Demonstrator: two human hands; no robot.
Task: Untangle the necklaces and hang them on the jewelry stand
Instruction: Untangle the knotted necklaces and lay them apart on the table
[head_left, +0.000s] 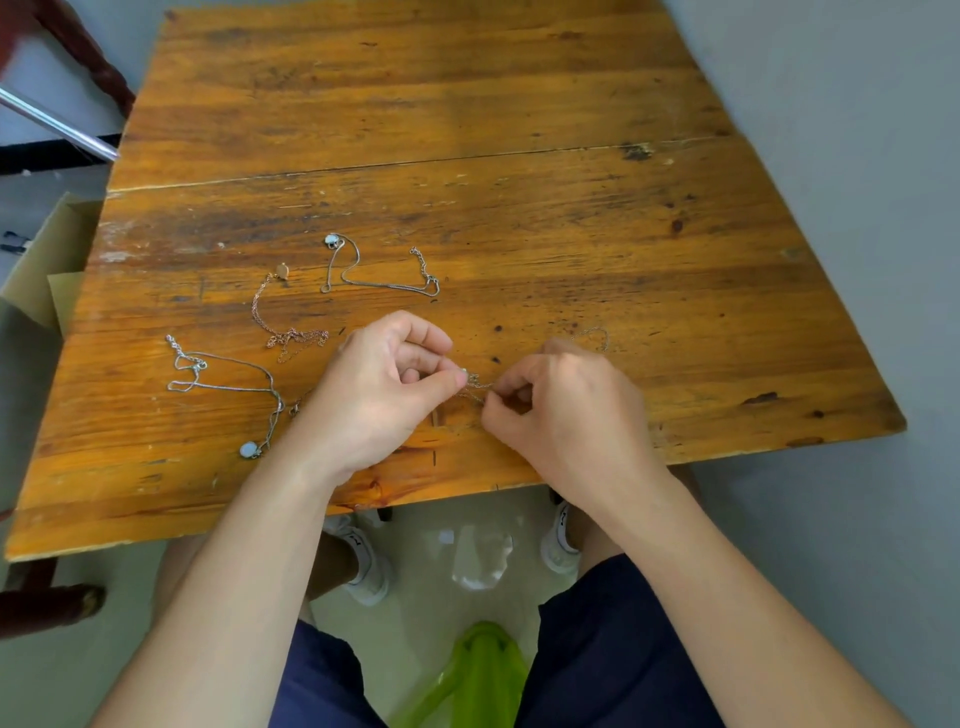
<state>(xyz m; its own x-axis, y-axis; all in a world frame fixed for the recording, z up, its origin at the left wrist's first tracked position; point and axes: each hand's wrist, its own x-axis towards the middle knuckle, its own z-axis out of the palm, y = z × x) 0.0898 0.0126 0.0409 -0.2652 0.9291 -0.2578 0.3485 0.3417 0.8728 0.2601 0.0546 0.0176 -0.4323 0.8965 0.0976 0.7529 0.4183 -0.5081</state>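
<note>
Head view: a tangled chain (475, 387) is held just above the near part of the wooden bench (467, 130), stretched across the small gap between the two hands. The left hand (384, 395) is closed on it, the chain pinched between thumb and forefinger with the other fingers curled in. The right hand (566, 410) is likewise clamped on the other end, its fingertips gathered round the strand. The hands are close together but not touching, with only the fine links between them. A thin loop, seemingly of the same chain, is seen on the wood just beyond the right hand's knuckles.

Three further necklaces are laid loose on the bench, all to the left of the hands or beyond them. A far silver necklace (384, 285) with a pale round pendant is spread beyond the left hand. A rose-gold necklace (262, 317) with a small oval pendant is laid between that one and the near silver necklace (234, 387). The latter is placed left of the left wrist, its pale pendant towards the bench's front edge. None of the three is touched by a hand.

How many strands are caught in the held tangle cannot be told, the links being too fine and partly blurred. A short bit of chain beside the left wrist is partly covered, and what it belongs to cannot be made out. A cardboard box (47, 260) is cut off by the left border.
</note>
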